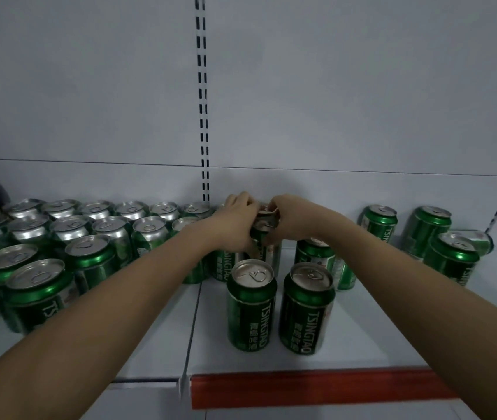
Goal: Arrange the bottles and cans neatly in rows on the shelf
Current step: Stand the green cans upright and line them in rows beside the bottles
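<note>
Cans: green Tsingtao, upright on white shelf (362,338) w/ red front strip (310,386). Big block of cans (59,237) packed in rows on L side, reaching back wall. Looser group at R (435,234), near back wall, one seems to lie on its side behind. Two front cans (280,307) side by side near shelf edge, center. Both hands meet at mid-back: left hand (238,219) and right hand (289,216) each curled round a held can (263,225) from either side, lifted above cans below.
</note>
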